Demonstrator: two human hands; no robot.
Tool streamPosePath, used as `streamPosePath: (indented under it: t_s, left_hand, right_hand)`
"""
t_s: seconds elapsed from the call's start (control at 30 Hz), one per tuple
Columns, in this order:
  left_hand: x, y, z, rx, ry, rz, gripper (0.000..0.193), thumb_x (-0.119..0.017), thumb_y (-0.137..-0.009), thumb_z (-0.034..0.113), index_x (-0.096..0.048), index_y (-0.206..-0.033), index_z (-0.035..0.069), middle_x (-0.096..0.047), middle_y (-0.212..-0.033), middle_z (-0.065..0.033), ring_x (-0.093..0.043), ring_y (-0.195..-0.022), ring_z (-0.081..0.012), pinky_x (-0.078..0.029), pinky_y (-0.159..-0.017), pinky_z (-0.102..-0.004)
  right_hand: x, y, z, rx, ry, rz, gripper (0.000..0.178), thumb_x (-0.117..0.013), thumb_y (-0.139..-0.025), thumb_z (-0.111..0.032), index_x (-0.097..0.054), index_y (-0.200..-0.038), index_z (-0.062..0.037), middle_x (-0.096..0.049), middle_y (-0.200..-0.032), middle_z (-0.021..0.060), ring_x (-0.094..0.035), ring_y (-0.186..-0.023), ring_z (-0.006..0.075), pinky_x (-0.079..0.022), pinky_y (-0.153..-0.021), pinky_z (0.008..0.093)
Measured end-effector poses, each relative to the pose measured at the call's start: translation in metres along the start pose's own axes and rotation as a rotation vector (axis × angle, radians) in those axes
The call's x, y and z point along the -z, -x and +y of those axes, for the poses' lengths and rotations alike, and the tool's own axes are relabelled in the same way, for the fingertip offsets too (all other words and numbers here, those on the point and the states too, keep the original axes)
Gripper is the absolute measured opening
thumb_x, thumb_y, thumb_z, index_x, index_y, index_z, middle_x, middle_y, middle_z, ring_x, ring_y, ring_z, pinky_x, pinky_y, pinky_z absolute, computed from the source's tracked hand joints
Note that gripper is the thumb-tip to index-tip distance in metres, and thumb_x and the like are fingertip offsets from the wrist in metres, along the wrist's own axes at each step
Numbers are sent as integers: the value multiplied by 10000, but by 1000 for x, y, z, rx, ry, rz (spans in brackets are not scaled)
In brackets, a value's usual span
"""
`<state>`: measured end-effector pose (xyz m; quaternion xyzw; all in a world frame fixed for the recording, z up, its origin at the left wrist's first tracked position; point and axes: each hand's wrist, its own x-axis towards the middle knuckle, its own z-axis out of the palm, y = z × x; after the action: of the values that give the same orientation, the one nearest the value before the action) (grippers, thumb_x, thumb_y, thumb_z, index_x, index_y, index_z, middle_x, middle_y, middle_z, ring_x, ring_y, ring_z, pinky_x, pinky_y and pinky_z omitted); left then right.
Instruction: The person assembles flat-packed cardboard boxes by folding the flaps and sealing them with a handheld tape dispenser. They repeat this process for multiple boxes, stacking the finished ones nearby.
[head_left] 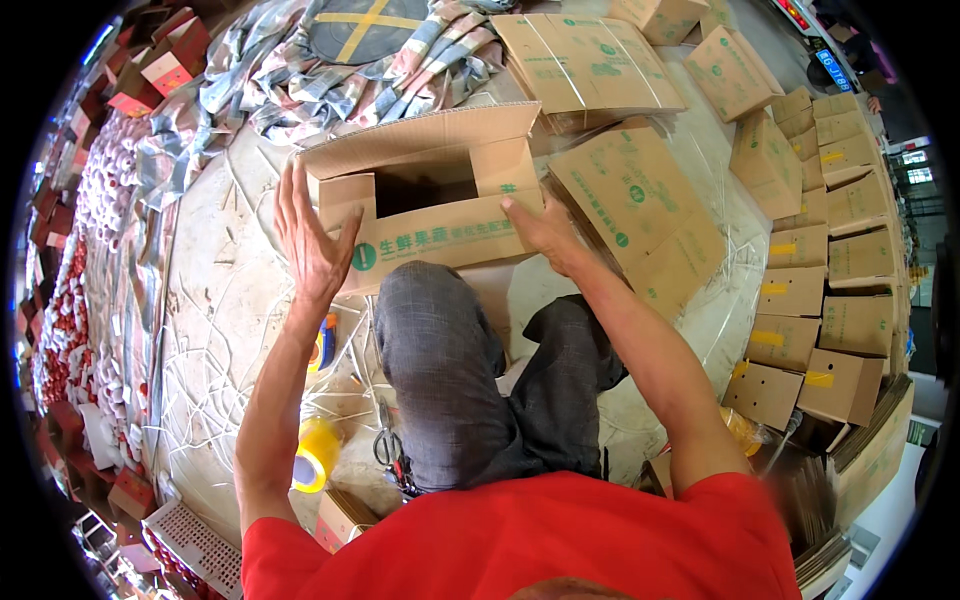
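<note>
Hands clasp opposite ends of one carton [450,235]: your left hand [322,255] lies along its left end, fingers spread, thumb toward the front panel, while your right hand [550,235] holds the near right corner, thumb on the panel's upper edge and fingers partly hidden behind. The carton thus sits directly between both palms, touching each, just beyond your left knee [425,300]; whether it rests on the floor [235,300] alone or also against the knee cannot be told. To judge by its shape, opening-out is done: the walls stand apart around a dark interior, and the short flaps [347,197] at left and right lie across part of the mouth. Left undone, as it appears, is the closing, since the long far flap [420,140] stands raised; no tape shows across the mouth. Flattened cardboard [640,215] lies just beside your right hand. Nearer the floor's left edge, note loose white strapping [215,375], with a yellow roll [318,455] and scissors [386,447] beside your left leg. Farther out, a tied cardboard bundle [590,65] lies toward the floor's far edge, and made-up boxes [790,340] line its right edge.
</note>
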<state>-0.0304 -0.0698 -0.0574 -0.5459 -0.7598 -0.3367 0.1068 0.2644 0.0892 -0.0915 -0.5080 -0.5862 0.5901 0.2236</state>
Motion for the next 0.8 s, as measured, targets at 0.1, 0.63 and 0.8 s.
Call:
streamPosePath:
  t_s: [0.1, 0.63, 0.8]
  left_hand:
    - [10, -62, 37, -267, 85, 17, 591, -745, -943, 236, -551, -1473, 63, -556, -1491, -208, -484, -1406, -413, -375, -1184, -498]
    - [-99, -31, 47, -392, -174, -678, 667, -336, -1081, 603, -253, -1672, 305, -261, -1703, -207, -257, -1538, -492, -159, -1263, -632]
    - [-95, -31, 51, -400, -228, -659, 706, -345, -1066, 633, -234, -1678, 297, -248, -1707, -210, -242, -1545, -493, -155, -1267, -628]
  right_hand:
    - [-4, 3, 0, -41, -3, -18, 515, -732, -944, -315, -628, -1350, -15, -725, -1184, 98, -674, -1076, 193, -519, -962, 364]
    - [-1, -4, 22, 442, 246, 108, 565, -712, -936, -392, -622, -1335, -1, -725, -1214, 220, -695, -1138, 375, -522, -978, 454]
    - [-2, -4, 17, 405, 224, 96, 529, -696, -946, -372, -631, -1319, -2, -731, -1189, 222, -692, -1126, 394, -523, -975, 456]
